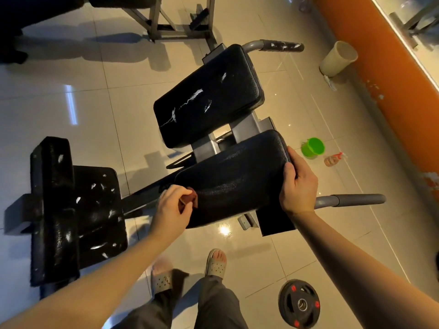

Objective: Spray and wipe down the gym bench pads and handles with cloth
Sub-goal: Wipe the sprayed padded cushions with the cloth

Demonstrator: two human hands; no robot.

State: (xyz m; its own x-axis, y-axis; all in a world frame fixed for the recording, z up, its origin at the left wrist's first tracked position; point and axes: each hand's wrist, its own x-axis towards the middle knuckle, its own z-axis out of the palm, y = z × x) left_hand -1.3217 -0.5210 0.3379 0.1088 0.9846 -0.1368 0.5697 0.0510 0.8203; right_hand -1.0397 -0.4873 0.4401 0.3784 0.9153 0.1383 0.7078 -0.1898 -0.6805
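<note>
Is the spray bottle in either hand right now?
No, the spray bottle lies on the floor beside the green bucket, while the left hand pinches the cloth and the right hand grips the near pad's edge.

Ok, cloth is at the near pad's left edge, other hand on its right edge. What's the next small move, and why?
Probably sweep the cloth across the near pad toward the right hand. The left hand pinches it at the pad's left edge while the right hand grips the opposite edge, bracing the pad for a stroke. The far pad's white streaks look like the job after.
</note>
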